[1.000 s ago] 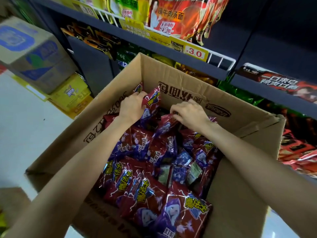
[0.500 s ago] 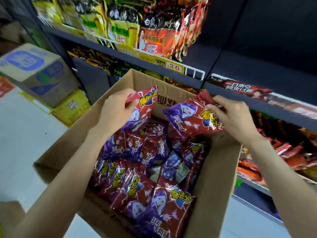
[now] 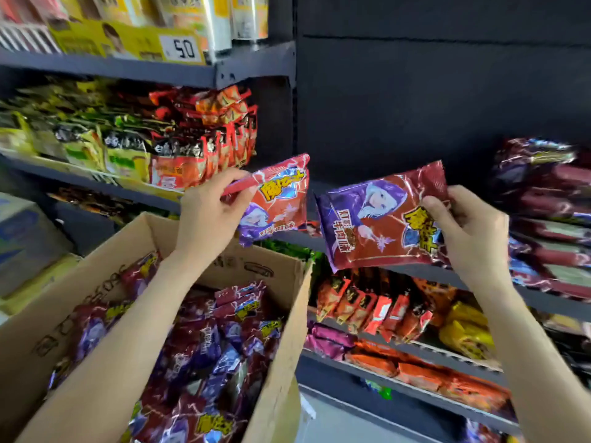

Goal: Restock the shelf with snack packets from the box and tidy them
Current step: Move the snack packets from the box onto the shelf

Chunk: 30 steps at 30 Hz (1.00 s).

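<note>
Nearest, lower left of the frame: we log an open brown cardboard box (image 3: pixel 281 330) filled with loose red-and-purple foil snack packets (image 3: pixel 204 340). Above it, centre left: our left hand (image 3: pixel 208 215) pinches one red-and-purple snack packet (image 3: pixel 278 199) by its left edge, held in the air over the box's far rim. Centre right: our right hand (image 3: pixel 473 231) grips a second, matching packet (image 3: pixel 380 219) at its right end, printed face toward us, in front of the dark grey metal shelf (image 3: pixel 415 270). Farther, right edge: a stack of like packets (image 3: pixel 550 219) lies on that shelf. Upper left: shelves of green and orange noodle packs (image 3: pixel 153 145).
</note>
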### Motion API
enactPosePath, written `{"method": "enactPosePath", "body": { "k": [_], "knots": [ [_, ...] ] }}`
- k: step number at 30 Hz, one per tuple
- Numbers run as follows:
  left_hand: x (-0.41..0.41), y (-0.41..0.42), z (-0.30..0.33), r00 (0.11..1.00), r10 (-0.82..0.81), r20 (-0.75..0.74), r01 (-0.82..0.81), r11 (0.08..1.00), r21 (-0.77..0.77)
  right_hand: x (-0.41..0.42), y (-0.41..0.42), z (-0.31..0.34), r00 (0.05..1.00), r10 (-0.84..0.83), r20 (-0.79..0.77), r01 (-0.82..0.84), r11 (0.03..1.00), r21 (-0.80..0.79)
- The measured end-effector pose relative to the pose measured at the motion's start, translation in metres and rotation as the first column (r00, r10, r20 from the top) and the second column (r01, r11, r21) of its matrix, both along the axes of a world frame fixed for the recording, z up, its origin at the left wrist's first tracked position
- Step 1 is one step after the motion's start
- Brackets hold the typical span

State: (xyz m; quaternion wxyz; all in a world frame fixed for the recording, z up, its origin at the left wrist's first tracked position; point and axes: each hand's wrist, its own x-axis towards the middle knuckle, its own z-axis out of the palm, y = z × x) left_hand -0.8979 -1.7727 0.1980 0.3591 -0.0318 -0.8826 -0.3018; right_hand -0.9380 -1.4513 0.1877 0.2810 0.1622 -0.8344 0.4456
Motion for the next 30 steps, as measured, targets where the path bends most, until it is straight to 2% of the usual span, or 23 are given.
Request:
{"method": "enactPosePath", "body": {
  "k": [5, 10, 13, 15, 17, 19, 20, 23, 26, 30],
  "knots": [
    [-0.058, 0.075, 0.008, 0.997, -0.062, -0.043, 0.060, 0.997, -0.058, -0.031, 0.071, 0.027, 0.973, -0.203, -0.114, 0.205, 0.979, 0.008],
    [-0.107, 0.136, 0.005, 0.996, -0.064, -0.059, 0.059, 0.995, -0.083, -0.077, 0.110, 0.029, 0.855, -0.370, -0.362, 0.431, 0.897, 0.100],
    [-0.131, 0.166, 0.006, 0.995, -0.063, -0.082, 0.056, 0.995, -0.083, -0.096, 0.123, 0.021, 0.787, -0.298, -0.540, 0.474, 0.853, 0.220],
    [-0.146, 0.184, 0.008, 0.993, -0.079, -0.093, 0.072, 0.994, -0.077, -0.104, 0.129, 0.007, 0.805, -0.116, -0.582, 0.417, 0.809, 0.415],
    [-0.160, 0.202, 0.008, 0.990, -0.113, -0.085, 0.106, 0.992, -0.073, -0.105, 0.133, -0.011, 0.862, 0.030, -0.506, 0.339, 0.707, 0.620],
    [-0.173, 0.219, 0.006, 0.983, -0.175, -0.054, 0.171, 0.983, -0.069, -0.100, 0.134, -0.027, 0.927, 0.040, -0.373, 0.271, 0.615, 0.741],
    [-0.178, 0.228, 0.003, 0.976, -0.216, -0.027, 0.214, 0.974, -0.069, -0.097, 0.133, -0.032, 0.950, 0.025, -0.312, 0.236, 0.600, 0.764],
    [-0.189, 0.253, -0.008, 0.919, -0.375, 0.123, 0.382, 0.924, -0.036, -0.091, 0.131, -0.037, 0.977, 0.009, -0.212, 0.160, 0.623, 0.766],
    [-0.195, 0.270, -0.021, 0.793, -0.537, 0.286, 0.544, 0.837, 0.062, -0.085, 0.134, -0.033, 0.984, 0.001, -0.177, 0.127, 0.689, 0.714],
    [-0.197, 0.277, -0.034, 0.624, -0.648, 0.438, 0.658, 0.737, 0.154, -0.080, 0.144, -0.029, 0.971, -0.120, -0.209, 0.233, 0.683, 0.692]
  ]
}}
